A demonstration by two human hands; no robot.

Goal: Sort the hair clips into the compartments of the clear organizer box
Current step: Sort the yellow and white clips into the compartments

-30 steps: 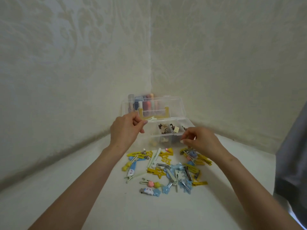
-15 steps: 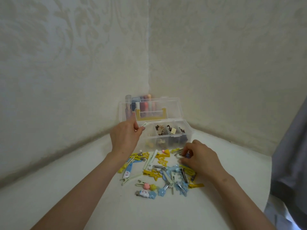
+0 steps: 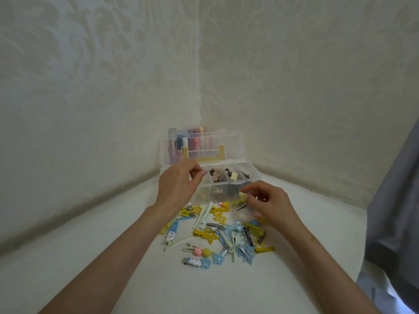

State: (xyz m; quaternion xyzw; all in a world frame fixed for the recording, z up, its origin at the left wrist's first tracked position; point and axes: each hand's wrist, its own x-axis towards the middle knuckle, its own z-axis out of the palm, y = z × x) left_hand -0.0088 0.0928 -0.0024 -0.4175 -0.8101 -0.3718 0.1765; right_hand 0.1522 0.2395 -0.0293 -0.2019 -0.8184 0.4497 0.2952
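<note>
At the far left the patterned wall (image 3: 90, 87) meets the white counter (image 3: 102, 257), and the widest bare stretch of counter lies at 8 o'clock from the pile of hair clips (image 3: 217, 234). Our left hand (image 3: 176, 186) hovers over the left end of the clear organizer box (image 3: 226, 191). Its grip is curled, thumb against forefinger, and we cannot tell whether anything sits between them.

The box stands at 12 o'clock from the pile, tucked close into the wall corner. Its lid (image 3: 226, 141) is upright, and bottles (image 3: 172, 137) are squeezed behind it. Brown clips (image 3: 216, 175) fill the middle and right compartments.

The pile spreads loosely just in front of the box. Our right hand (image 3: 274, 205) hangs at 1 o'clock over the pile, near the box's front wall, with its grip pinched on a pale yellow clip (image 3: 243, 195).

At 3 o'clock a grey cloth (image 3: 394, 200) hangs past the counter's right edge.
</note>
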